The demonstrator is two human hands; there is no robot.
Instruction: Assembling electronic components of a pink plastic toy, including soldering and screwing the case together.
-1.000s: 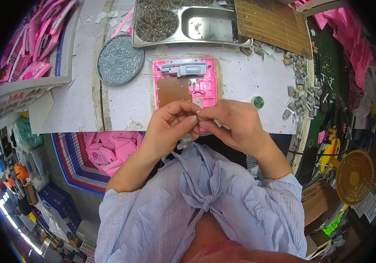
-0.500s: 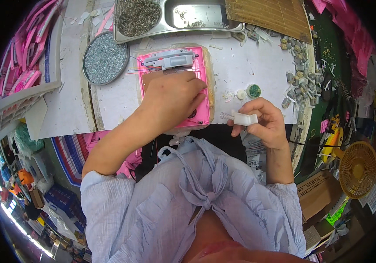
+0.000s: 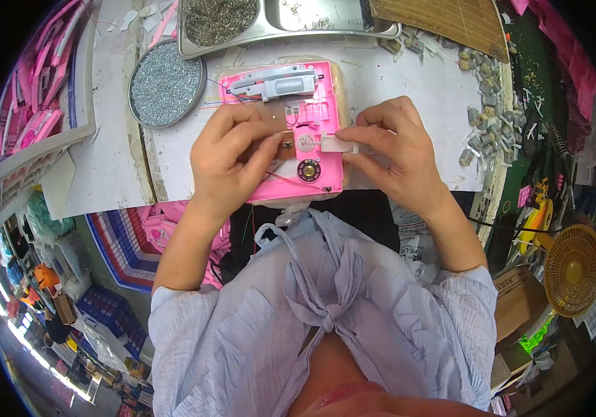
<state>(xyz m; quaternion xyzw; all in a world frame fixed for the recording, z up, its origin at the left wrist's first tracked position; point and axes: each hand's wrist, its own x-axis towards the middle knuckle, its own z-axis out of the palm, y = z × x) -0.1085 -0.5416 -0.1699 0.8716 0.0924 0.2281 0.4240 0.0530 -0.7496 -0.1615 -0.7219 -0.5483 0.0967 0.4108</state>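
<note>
A pink plastic housing [image 3: 277,189] lies on the table in front of me, with a grey part [image 3: 287,85], a round black speaker [image 3: 308,170] and thin wires in it. My left hand [image 3: 235,156] reaches over its left side, thumb and fingertips closed at the edge of a brown board [image 3: 285,151]; the palm hides much of it. From the right, my right hand [image 3: 395,153] pinches a white plastic piece [image 3: 335,144] at the housing's right edge. A small coil spring [image 3: 306,142] sticks out of that piece toward the left hand, over the housing.
A round tray of small metal screws [image 3: 166,87] stands left of the housing. Beyond it is a steel tray [image 3: 277,38] with springs. Small grey parts [image 3: 482,125] are scattered at right, near a cardboard sheet [image 3: 444,24]. A yellow fan [image 3: 574,271] stands at far right.
My right hand has brought the white piece with its spring leftward and up, onto the housing. My left hand has drawn back left, uncovering the speaker and the housing's right side.
</note>
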